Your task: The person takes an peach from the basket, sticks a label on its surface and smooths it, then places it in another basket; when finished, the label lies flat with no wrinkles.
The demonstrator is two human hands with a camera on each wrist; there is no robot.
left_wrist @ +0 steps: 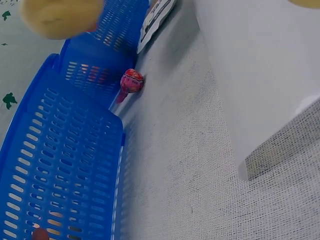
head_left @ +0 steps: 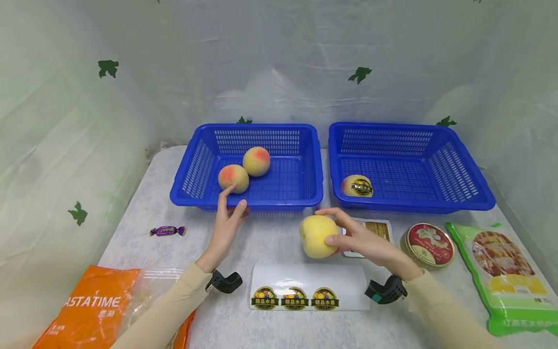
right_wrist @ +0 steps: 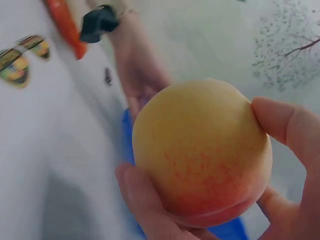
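Note:
My right hand (head_left: 362, 240) grips a yellow peach (head_left: 315, 237) over the table, fingers and thumb around its sides. The right wrist view shows that peach (right_wrist: 202, 145) up close, with a red blush on its lower part. At the front rim of the left blue basket (head_left: 257, 127), my left hand (head_left: 224, 230) reaches in, its extended index finger overlapping the nearer peach (head_left: 230, 175). Behind that one lies another peach (head_left: 257, 162). Inside the right blue basket (head_left: 392, 128) is a peach (head_left: 347, 184) bearing a black-and-gold sticker.
A white sheet (head_left: 307, 277) with three stickers lies in front. To the left are a purple-wrapped candy (head_left: 167, 231) and an orange bag (head_left: 87, 310). Rightward stand a flat packet (head_left: 378, 230), a round tin (head_left: 429, 245) and a green bag (head_left: 507, 271). A lollipop (left_wrist: 132, 81) lies by the baskets.

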